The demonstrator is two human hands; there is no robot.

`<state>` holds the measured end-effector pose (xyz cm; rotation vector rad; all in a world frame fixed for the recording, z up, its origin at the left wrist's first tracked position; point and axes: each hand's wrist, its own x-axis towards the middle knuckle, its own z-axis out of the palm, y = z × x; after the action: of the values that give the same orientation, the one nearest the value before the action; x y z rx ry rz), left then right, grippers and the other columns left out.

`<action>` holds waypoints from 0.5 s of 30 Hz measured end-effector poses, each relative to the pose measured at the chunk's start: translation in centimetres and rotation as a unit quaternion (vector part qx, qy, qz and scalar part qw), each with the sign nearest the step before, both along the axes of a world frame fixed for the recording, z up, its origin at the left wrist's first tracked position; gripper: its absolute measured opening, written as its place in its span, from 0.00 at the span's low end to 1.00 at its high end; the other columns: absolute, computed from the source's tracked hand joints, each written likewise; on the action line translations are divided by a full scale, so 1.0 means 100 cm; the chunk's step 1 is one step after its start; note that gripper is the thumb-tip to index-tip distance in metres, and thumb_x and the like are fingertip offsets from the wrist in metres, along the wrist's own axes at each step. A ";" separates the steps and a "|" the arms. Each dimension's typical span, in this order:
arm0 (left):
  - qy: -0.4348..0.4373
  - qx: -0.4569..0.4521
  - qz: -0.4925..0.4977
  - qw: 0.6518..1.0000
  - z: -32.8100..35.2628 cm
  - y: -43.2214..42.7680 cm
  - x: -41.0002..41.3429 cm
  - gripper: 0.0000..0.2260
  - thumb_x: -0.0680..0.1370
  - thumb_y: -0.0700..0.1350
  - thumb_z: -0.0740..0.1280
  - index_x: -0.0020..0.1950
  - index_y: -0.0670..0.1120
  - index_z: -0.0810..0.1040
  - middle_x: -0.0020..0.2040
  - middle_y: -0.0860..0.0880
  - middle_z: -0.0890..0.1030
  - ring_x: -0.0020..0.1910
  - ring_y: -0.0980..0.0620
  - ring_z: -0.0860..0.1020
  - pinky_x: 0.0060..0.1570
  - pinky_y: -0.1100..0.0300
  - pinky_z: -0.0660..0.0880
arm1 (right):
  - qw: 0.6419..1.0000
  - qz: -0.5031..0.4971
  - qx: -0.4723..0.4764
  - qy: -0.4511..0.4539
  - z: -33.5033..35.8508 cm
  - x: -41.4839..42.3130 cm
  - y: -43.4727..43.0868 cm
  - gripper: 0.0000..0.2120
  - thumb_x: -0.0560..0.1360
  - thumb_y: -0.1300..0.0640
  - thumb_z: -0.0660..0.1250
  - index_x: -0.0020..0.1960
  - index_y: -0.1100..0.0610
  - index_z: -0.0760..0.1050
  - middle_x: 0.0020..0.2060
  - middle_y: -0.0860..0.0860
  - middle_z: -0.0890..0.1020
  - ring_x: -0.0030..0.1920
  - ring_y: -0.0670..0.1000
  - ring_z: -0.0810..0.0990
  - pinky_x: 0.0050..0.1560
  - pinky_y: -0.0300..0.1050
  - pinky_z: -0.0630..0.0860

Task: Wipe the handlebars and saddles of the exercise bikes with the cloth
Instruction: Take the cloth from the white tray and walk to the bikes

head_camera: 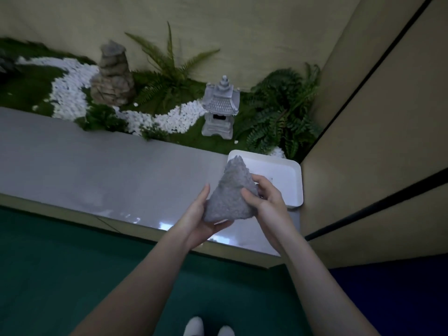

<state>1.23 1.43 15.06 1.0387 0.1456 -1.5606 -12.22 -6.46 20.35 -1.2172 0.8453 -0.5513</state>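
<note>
cloth bunched to a point, held in both hands

from my remote seat i see the cloth (229,195) gathered into a rough cone. its long axis runs away from the person, with the narrow tip pointing at the garden bed and the broad base toward the body. it is grey, nubby and thick (chenille-like, as far as i can judge). it is held in the air over the right end of a smooth, glossy grey ledge (97,166), and its tip overlaps the near corner of a white rounded-corner tray (288,175).

the left hand (201,214) cups the base from below, fingers curled under it and thumb lying straight up the cloth's left side. the right hand (264,202) grips the right edge, fingers wrapped over the fabric and thumb pressed into it.

beyond the ledge stand a grey stone lantern (219,107), a layered rock (112,76), ferns (278,110) and a winding band of white pebbles (70,90).
</note>
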 end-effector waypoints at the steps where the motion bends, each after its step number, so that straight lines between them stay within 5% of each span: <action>1: 0.014 -0.026 0.033 0.999 0.011 0.006 0.002 0.23 0.78 0.59 0.61 0.62 0.42 0.77 0.56 0.41 0.82 0.51 0.46 0.83 0.43 0.54 0.80 | 1.000 -0.002 -0.017 0.007 0.007 -0.001 0.004 0.10 0.78 0.64 0.64 0.55 0.53 0.77 0.44 0.43 0.83 0.46 0.41 0.82 0.43 0.37 0.79; 6: -0.204 0.002 0.104 0.973 0.051 0.049 0.010 0.10 0.78 0.41 0.65 0.58 0.37 0.78 0.50 0.42 0.82 0.44 0.50 0.82 0.35 0.61 0.78 | 0.993 -0.012 -0.095 0.073 0.022 0.004 0.025 0.10 0.78 0.65 0.64 0.57 0.56 0.76 0.49 0.48 0.81 0.46 0.40 0.80 0.40 0.29 0.75; 12: -0.381 0.056 0.175 0.906 0.094 0.099 0.005 0.08 0.77 0.36 0.67 0.55 0.40 0.79 0.46 0.43 0.80 0.45 0.47 0.79 0.38 0.59 0.77 | 0.969 0.046 -0.213 0.113 0.032 0.033 0.066 0.09 0.76 0.63 0.66 0.53 0.52 0.74 0.49 0.47 0.78 0.47 0.37 0.75 0.42 0.22 0.71; 15: -0.473 0.057 0.212 0.853 0.110 0.118 -0.006 0.08 0.76 0.36 0.68 0.53 0.45 0.80 0.41 0.47 0.80 0.40 0.52 0.78 0.35 0.65 0.76 | 0.959 0.088 -0.249 0.100 0.042 0.045 0.087 0.10 0.76 0.62 0.66 0.55 0.52 0.74 0.52 0.48 0.78 0.50 0.41 0.76 0.49 0.30 0.72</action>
<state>0.59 13.20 26.07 1.6325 -0.2106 -0.5290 -7.69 2.20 24.50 -1.8154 0.7786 -0.5163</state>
